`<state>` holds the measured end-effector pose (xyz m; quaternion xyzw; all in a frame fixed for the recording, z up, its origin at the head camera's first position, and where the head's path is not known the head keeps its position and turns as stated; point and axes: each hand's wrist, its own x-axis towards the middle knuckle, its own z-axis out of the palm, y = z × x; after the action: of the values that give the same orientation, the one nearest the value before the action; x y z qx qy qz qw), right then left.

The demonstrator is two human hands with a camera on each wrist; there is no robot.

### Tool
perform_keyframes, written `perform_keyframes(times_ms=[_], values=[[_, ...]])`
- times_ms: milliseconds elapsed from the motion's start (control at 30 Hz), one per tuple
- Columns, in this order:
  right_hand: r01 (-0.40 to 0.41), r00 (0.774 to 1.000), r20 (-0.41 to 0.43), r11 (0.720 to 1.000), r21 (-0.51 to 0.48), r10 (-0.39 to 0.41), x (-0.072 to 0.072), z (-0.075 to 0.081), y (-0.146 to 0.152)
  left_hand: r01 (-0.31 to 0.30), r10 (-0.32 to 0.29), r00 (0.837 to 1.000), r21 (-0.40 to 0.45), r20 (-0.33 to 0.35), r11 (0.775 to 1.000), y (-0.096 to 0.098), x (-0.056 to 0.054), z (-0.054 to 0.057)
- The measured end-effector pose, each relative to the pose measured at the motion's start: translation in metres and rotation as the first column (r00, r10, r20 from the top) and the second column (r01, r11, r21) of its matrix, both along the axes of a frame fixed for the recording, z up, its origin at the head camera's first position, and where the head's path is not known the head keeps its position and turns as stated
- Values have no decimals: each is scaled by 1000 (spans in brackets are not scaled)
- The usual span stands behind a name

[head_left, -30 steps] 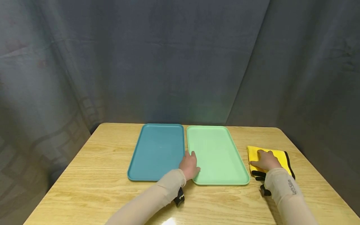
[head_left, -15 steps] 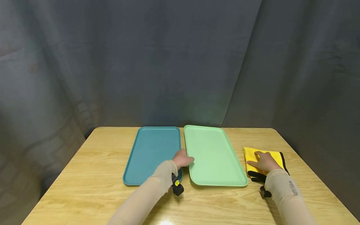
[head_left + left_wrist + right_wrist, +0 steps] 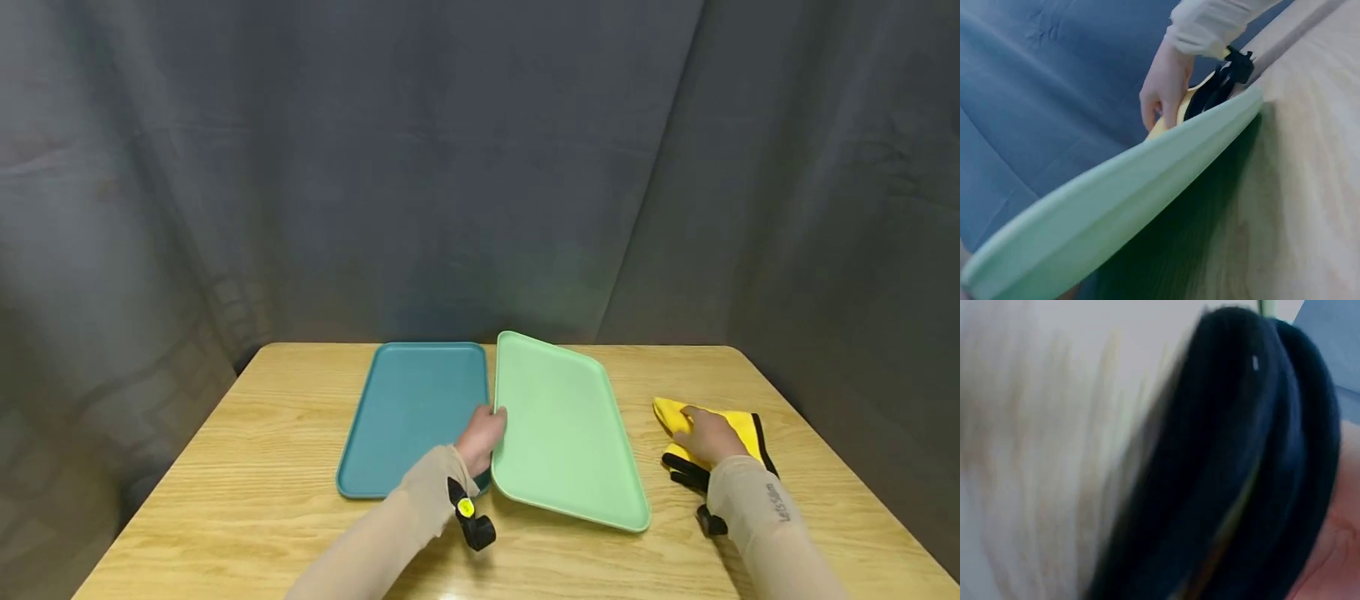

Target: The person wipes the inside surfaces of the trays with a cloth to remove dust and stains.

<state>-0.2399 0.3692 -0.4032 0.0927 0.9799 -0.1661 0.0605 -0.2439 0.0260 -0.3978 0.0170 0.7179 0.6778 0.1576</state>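
Note:
My left hand (image 3: 482, 439) grips the left rim of the light green tray (image 3: 566, 442), thumb over the edge. That tray is tilted, its left side raised off the table; the left wrist view shows its underside edge and a dark shadow beneath. On the right, my right hand (image 3: 711, 436) pinches a folded yellow cloth (image 3: 742, 422) with black edging, which bunches up under the fingers. In the right wrist view the thick black edging (image 3: 1229, 425) fills the middle, with part of the palm at the right.
A blue tray (image 3: 420, 408) lies flat on the wooden table (image 3: 247, 450), left of the green one and partly behind the left hand. Grey curtains (image 3: 450, 167) hang behind the table. Each wrist wears a small black camera (image 3: 476, 530).
The left hand has taken hold of the green tray's left rim and raised that side, turning the tray. The right hand's fingers have closed and gathered the yellow cloth.

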Motion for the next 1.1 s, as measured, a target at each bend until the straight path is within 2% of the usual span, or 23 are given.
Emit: perform_keyframes(times_ms=[100,233,367,533,633,800,967,1100], values=[[-18,999,-33,999,-41,16,2,6,1,-59,59,998,-17,-33,998,-1,6,-1],[-87,981,-182,994,-70,73,7,22,-10,-104,104,988,7,-112,995,-7,16,-5],[-158,931,-347,983,-95,117,14,42,-31,-92,102,977,63,-189,994,-14,25,-13],[-234,851,-502,967,-103,153,20,69,-64,-15,47,966,127,-252,992,-23,33,-21],[-254,815,-560,961,-109,152,22,86,-86,-3,41,970,160,-238,987,-27,35,-26],[-270,782,-601,959,-85,167,23,105,-119,-40,72,986,207,-152,978,-31,41,-29],[-296,718,-656,955,12,231,20,110,-151,-97,120,988,211,-96,973,-27,52,-24],[-304,671,-690,949,77,271,16,110,-181,-131,155,982,207,-108,970,-15,58,-22]])
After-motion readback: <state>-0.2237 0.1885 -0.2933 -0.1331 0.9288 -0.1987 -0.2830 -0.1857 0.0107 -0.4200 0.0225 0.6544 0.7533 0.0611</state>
